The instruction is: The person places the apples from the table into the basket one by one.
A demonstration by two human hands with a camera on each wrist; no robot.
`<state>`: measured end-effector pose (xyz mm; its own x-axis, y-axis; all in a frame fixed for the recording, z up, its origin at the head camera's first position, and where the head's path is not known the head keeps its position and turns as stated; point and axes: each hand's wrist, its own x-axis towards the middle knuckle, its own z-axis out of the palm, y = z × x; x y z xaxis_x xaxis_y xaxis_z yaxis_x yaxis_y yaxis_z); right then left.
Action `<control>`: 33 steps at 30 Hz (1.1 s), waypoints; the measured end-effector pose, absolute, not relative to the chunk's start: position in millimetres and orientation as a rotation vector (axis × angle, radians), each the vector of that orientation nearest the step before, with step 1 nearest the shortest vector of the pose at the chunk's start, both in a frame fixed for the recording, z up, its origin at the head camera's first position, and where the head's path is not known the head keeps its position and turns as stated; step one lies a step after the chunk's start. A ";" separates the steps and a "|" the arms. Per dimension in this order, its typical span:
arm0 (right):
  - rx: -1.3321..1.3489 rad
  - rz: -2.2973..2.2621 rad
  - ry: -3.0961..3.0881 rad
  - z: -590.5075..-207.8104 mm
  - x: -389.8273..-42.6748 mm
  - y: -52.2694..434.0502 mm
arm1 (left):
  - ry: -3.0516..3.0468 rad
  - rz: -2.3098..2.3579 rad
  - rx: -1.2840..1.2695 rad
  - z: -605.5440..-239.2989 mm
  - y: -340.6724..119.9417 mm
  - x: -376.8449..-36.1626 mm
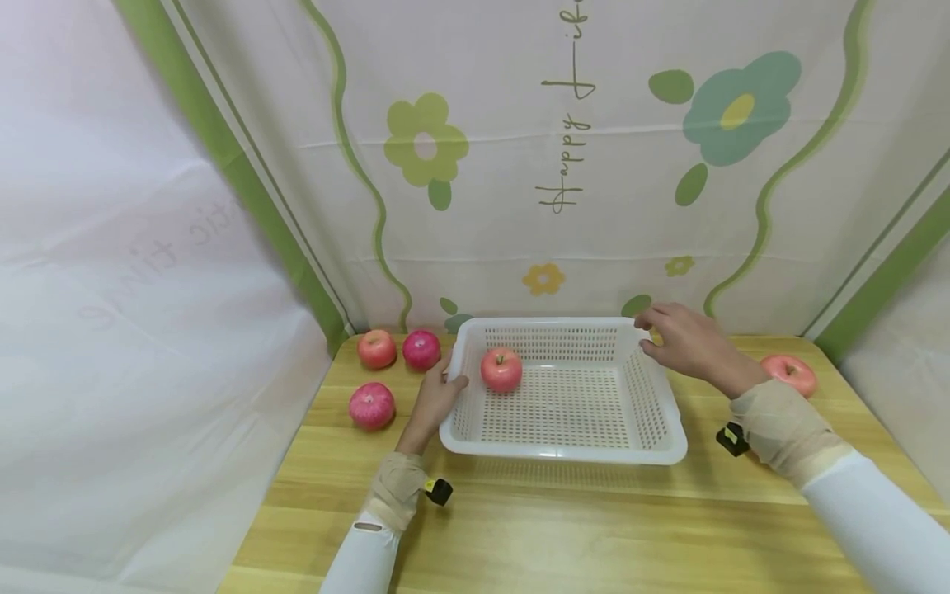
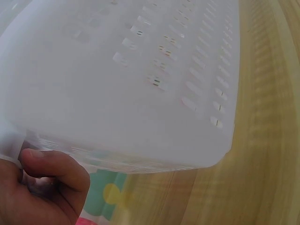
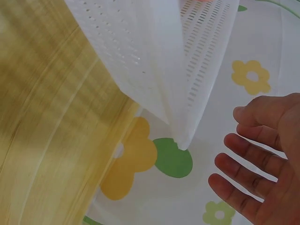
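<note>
Left hand (image 1: 436,398) grips basket (image 1: 564,452) rim | right hand (image 1: 686,340) open beside it

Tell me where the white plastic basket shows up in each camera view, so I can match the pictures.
Head view: the white basket sits centre on the wooden table, the left hand on its left rim.
Left wrist view: the basket's perforated wall fills the upper frame, above the thumb.
Right wrist view: its corner hangs from the top centre, the right hand apart from it.
Shared landmark: the wooden table.
</note>
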<state>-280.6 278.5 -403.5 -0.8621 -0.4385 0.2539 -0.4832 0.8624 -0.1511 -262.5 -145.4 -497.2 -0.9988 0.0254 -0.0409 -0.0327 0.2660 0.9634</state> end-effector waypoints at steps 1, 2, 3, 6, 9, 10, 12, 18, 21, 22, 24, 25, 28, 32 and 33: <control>0.700 0.311 -2.827 -404.0 -280.3 279.4 | 2.461 1.874 -0.007 -497.3 -145.5 -262.7; 0.695 0.307 -2.830 -404.7 -280.6 280.6 | 2.460 1.873 -0.012 -497.3 -145.6 -262.8; 0.691 0.304 -2.835 -405.2 -280.6 281.9 | 2.458 1.875 -0.010 -497.3 -145.6 -262.7; 0.672 0.299 -2.858 -407.5 -281.5 285.9 | 2.458 1.880 -0.004 -497.9 -146.0 -262.3; 0.655 0.295 -2.880 -409.3 -281.9 291.8 | 2.459 1.888 0.007 -498.1 -146.1 -261.7; 0.650 0.295 -2.886 -409.7 -281.9 294.3 | 2.457 1.890 0.008 -498.1 -146.2 -261.8; 0.645 0.295 -2.896 -410.5 -281.5 299.3 | 2.456 1.892 0.006 -498.2 -146.0 -262.4; 0.624 0.305 -2.918 -412.7 -280.8 312.6 | 2.453 1.888 0.000 -496.7 -146.0 -262.0; 0.612 0.315 -2.929 -413.5 -281.2 317.6 | 2.449 1.883 -0.005 -496.6 -146.2 -262.1; 0.606 0.317 -2.934 -414.1 -281.2 319.1 | 2.447 1.882 -0.009 -496.9 -146.3 -262.4; 0.599 0.317 -2.942 -415.4 -281.3 322.0 | 2.444 1.880 -0.015 -497.2 -146.5 -262.6; 0.598 0.317 -2.946 -416.1 -281.2 323.8 | 2.442 1.882 -0.017 -497.3 -146.6 -262.6; 0.592 0.324 -2.953 -418.4 -281.1 330.2 | 2.438 1.887 -0.016 -497.1 -146.9 -262.1; 0.579 0.340 -2.958 -421.4 -282.2 340.6 | 2.432 1.902 0.004 -496.2 -146.1 -261.5; 0.572 0.342 -2.959 -422.1 -282.4 342.7 | 2.433 1.902 0.005 -495.9 -145.8 -261.4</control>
<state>-282.4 342.7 -422.1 -0.9231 -0.3547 0.1484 -0.3792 0.9037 -0.1989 -261.4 -145.8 -495.9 -0.9986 0.0354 -0.0397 -0.0300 0.2422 0.9698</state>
